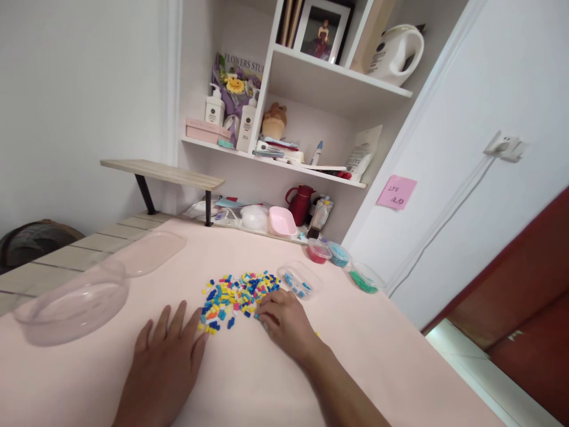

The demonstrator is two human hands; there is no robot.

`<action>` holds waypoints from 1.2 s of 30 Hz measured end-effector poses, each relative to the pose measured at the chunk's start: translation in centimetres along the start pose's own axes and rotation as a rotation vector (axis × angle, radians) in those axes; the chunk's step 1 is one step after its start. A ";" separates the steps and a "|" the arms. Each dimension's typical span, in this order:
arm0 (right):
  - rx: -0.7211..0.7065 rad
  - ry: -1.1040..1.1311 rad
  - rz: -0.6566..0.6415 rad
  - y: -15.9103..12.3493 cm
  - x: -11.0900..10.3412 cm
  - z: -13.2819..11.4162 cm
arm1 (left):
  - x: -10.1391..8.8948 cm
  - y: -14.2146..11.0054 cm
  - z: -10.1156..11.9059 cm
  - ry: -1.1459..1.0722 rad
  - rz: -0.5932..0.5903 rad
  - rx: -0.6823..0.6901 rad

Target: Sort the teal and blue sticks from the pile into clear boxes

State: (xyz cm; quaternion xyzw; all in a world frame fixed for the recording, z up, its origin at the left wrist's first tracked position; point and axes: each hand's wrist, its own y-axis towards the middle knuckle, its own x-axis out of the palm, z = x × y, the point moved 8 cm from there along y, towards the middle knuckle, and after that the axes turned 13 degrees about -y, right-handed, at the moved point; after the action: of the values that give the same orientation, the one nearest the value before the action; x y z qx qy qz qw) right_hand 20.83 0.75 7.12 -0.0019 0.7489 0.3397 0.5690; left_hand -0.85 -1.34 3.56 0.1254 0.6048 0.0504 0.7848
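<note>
A spread pile of small toy building bricks [237, 295] in blue, yellow, white, pink and orange lies on the pink tabletop. My left hand [166, 356] rests flat at the pile's left side, fingers apart, its thumb near some yellow bricks. At the right edge of the pile, the fingers of my right hand [284, 317] are pinched together. A light-blue brick [256, 316] shows at their tips; the rest of the grip is hidden. Just beyond this hand sits a clear plastic tray [313, 276] with several blue and white bricks in it.
Tubs with red [318, 251], blue [339, 254] and green contents [363, 281] line the right edge. A large clear container [73, 305] and a clear lid [153, 252] lie at left. Behind stand a wooden riser [162, 173], pink box [282, 221] and red jug [300, 204].
</note>
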 end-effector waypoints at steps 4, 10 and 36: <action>0.054 0.039 0.150 -0.2 -2.1 1.9 | -0.1 -0.2 0.0 0.002 0.001 0.005; 0.371 -0.012 0.547 -1.7 -6.6 8.4 | -0.1 -0.2 -0.1 -0.002 0.021 0.018; 0.024 0.101 -0.019 0.0 -1.2 1.8 | 0.0 0.0 -0.1 -0.016 0.012 0.009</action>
State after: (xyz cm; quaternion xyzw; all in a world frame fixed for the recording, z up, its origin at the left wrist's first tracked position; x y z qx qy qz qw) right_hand 22.79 1.19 7.93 -0.0195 0.7806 0.3247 0.5337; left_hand -0.91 -1.33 3.49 0.1329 0.5978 0.0517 0.7889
